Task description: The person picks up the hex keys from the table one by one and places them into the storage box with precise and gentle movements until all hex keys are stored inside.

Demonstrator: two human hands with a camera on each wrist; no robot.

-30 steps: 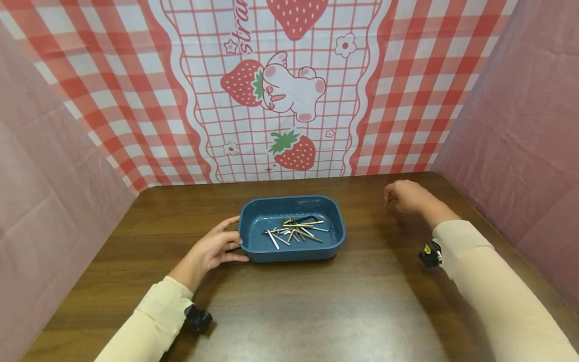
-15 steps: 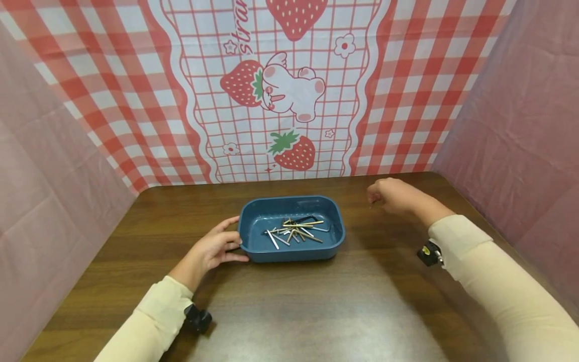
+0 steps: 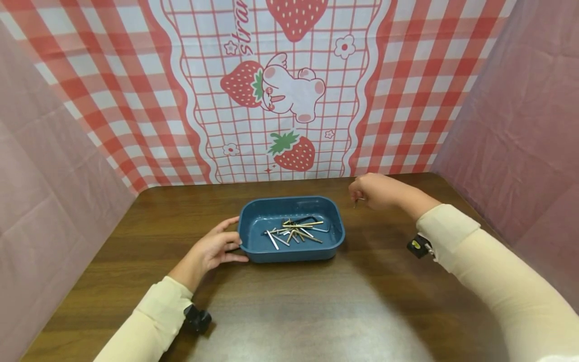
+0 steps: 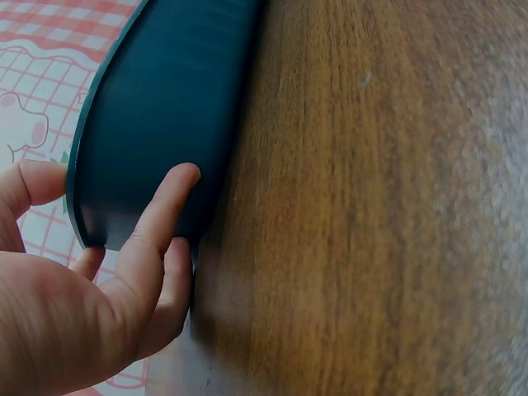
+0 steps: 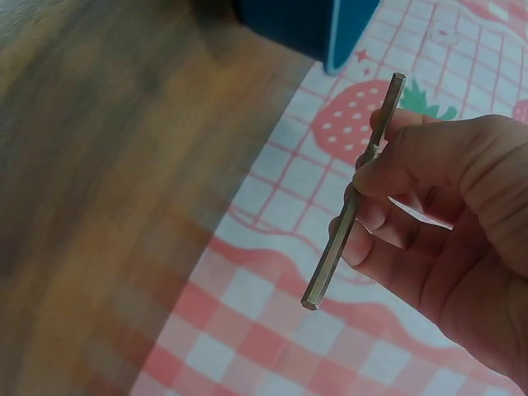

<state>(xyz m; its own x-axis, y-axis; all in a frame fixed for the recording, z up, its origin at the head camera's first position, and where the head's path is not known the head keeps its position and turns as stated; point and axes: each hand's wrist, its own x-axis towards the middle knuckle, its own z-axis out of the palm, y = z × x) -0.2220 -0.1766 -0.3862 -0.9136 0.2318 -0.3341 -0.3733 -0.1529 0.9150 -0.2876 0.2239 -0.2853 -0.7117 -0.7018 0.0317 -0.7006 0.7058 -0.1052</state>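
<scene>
In the head view a blue rectangular bin (image 3: 294, 255) stands mid-table, with several hex keys (image 3: 296, 226) in brass, silver and black piled inside. My left hand (image 3: 209, 250) holds the bin's left end, its fingers spread around the corners. The left wrist view shows one finger (image 4: 169, 202) lying along the bin's outer wall. Right of the bin and slightly behind it, my right hand (image 3: 382, 192) is over the table. It pinches a brass-coloured hex key (image 5: 330, 257) between thumb and fingers. Only a straight six-sided length shows; any bend is hidden by the fingers.
The brown wooden table (image 3: 289, 306) reaches back to a red-and-white strawberry-print cloth (image 3: 289, 90). Pink cloth hangs at the left side (image 3: 54, 161) and the right side (image 3: 511, 151). A black camera sits on each wrist.
My right hand has moved left toward the bin, carrying the hex key. The left hand, the bin and the pile inside have stayed in place.
</scene>
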